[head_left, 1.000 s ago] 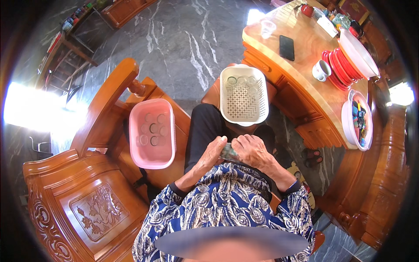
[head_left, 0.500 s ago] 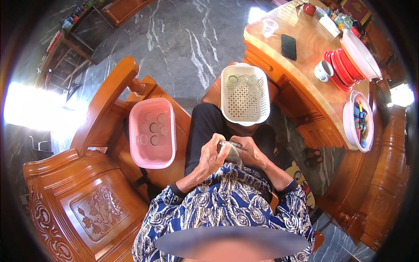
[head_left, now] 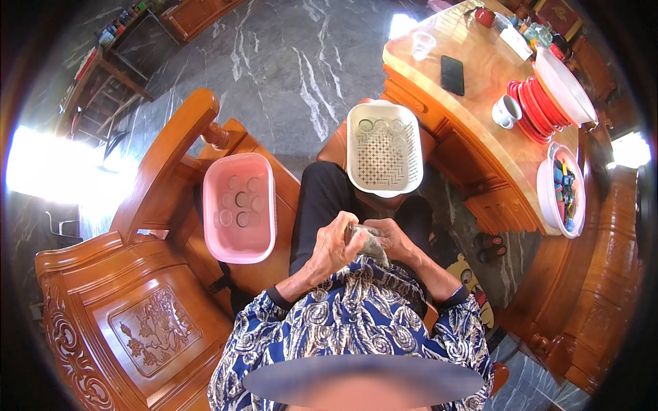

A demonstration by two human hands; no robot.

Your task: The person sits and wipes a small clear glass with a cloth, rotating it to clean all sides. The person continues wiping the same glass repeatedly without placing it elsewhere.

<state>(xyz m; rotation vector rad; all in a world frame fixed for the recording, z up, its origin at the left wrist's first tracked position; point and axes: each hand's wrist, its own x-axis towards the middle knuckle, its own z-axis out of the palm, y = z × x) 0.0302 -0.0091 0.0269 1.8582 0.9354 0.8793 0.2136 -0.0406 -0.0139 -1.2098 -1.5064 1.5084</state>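
Note:
Over my lap, both hands are closed around a crumpled grey cloth (head_left: 373,249). My left hand (head_left: 334,245) grips its left side with bent fingers. The fingers of my right hand (head_left: 395,241) press on the cloth from the other side. Whether something lies inside the cloth is hidden by my fingers. Ahead of my hands stands a white perforated basket (head_left: 354,154) with several round clear discs in its far part. To the left, a pink basin (head_left: 212,243) holds several similar round clear discs, lying flat on its bottom.
The basin rests on a carved wooden seat (head_left: 286,195). At the right, a wooden table (head_left: 473,51) bears a black phone (head_left: 452,75), a white mug (head_left: 506,111), stacked red-rimmed basins (head_left: 541,106) and a tub of small coloured items (head_left: 546,198). Sandals (head_left: 489,246) lie on the floor.
My hands have shifted the cloth slightly and turned it, so more of it shows between them, hanging toward the lower right. The dark edge between my fingers shows less. Basin and basket are unmoved.

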